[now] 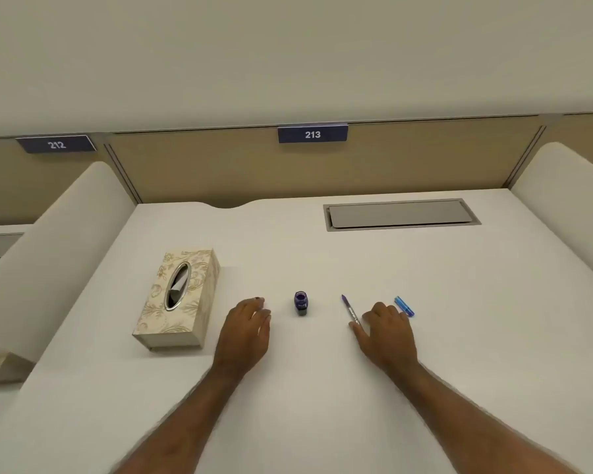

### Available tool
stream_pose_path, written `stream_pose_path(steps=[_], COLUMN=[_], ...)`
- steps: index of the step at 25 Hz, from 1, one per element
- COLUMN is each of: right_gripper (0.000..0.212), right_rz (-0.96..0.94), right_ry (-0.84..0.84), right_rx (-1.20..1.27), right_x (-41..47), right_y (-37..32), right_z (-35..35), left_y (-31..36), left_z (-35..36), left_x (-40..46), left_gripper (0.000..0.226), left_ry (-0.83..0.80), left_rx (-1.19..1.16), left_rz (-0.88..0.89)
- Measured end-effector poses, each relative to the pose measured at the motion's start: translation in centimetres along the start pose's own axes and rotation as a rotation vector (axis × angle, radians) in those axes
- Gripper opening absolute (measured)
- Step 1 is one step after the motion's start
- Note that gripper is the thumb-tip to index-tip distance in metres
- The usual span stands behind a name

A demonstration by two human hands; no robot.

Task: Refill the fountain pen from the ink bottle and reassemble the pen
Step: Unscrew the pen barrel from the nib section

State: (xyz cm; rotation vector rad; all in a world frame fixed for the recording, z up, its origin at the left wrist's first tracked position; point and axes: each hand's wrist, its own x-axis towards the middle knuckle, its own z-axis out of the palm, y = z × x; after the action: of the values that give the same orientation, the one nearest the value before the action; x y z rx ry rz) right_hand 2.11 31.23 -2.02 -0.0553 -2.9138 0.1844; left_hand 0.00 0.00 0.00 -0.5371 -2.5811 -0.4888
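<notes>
A small ink bottle (301, 302) of dark blue ink stands upright on the white desk (322, 388), between my hands. The pen's front part (350, 309), purple with its tip pointing away from me, lies just left of my right hand (387, 333), whose thumb touches its near end. Beyond that hand's fingers lies a blue pen piece (404, 306). My left hand (247, 333) rests flat on the desk, left of the bottle and apart from it. Both hands lie with relaxed fingers and hold nothing.
A patterned tissue box (177, 299) sits at the left of the desk. A grey cable hatch (401, 214) is set into the desk at the back right. Cream side panels and a tan back partition with the sign 213 (312, 134) enclose the desk.
</notes>
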Motion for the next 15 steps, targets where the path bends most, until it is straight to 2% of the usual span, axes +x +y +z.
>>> stream_pose_path(steps=[3,6,9,12,15], right_gripper=[0.031,0.024,0.012,0.008,0.007], right_rz=[0.067,0.162,0.246,0.202,0.139], right_ry=[-0.069,-0.070,0.063,0.162,0.186], right_rx=[0.041,0.209,0.415,0.520,0.578], right_x=[0.2,-0.1,-1.0,-2.3,-3.2], right_y=[-0.5,-1.1,-1.3,-2.1,-2.9], right_z=[-0.2,-0.7,-1.5,-2.9,-4.6], left_y=[1.2,3.0,5.2,7.9,10.1], left_z=[0.6,0.2,-0.2,-0.4,-0.6], left_x=[-0.5,0.0,0.9,1.7,2.7], left_gripper=[0.020,0.009,0.011,0.017,0.017], left_ry=[0.023,-0.028,-0.090,-0.182,-0.280], left_rx=[-0.068,-0.182,-0.398,-0.606,-0.807], left_rz=[-0.069,-0.108,-0.341,-0.547,-0.708])
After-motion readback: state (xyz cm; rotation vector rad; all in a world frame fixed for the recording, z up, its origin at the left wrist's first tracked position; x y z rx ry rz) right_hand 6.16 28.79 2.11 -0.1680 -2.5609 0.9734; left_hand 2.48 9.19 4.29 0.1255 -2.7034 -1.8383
